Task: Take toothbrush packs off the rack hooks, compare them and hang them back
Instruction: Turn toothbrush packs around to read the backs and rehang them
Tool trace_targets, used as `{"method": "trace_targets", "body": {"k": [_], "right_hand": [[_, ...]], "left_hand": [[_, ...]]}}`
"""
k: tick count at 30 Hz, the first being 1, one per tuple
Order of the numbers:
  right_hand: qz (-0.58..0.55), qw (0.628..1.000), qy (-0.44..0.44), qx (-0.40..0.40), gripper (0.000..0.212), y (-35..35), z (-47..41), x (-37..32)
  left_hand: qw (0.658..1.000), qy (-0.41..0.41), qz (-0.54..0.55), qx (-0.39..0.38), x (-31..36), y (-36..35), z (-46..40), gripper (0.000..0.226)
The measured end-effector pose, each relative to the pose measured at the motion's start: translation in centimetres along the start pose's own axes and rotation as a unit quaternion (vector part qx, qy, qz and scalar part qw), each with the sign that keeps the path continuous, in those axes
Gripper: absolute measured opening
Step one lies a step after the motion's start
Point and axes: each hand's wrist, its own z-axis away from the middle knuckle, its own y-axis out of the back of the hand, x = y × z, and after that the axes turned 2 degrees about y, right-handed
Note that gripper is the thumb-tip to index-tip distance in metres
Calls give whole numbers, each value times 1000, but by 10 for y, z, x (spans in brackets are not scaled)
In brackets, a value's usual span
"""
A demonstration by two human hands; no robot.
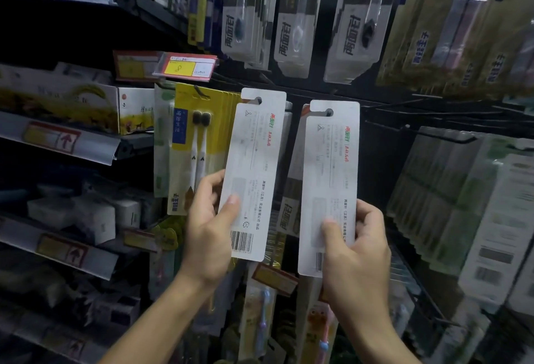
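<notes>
Two long white toothbrush packs are held up side by side with their printed backs toward me. My left hand (pixel 208 230) grips the left pack (pixel 255 161) near its lower end, thumb across the card above the barcode. My right hand (pixel 357 251) grips the right pack (pixel 332 172) the same way, thumb on the card. Each pack has a hanging hole at its top. Both packs are in front of the rack, upright and slightly tilted, a small gap between them.
Yellow toothbrush packs (pixel 196 144) hang on a hook left of my hands. More packs hang above (pixel 294 16) and at right (pixel 450 190). Bare black wire hooks (pixel 404 109) jut out at the right. Shelves with boxes and price tags (pixel 187 67) fill the left.
</notes>
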Motion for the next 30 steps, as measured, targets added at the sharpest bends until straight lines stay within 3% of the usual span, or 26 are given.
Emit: {"method": "trace_targets", "body": {"k": [14, 30], "right_hand": [[-24, 998, -43, -32, 21, -10, -12, 6], [48, 998, -34, -27, 14, -19, -23, 17]], "left_hand": [[998, 25, -54, -12, -15, 1, -24, 28], [984, 0, -170, 49, -35, 11, -35, 18]]}}
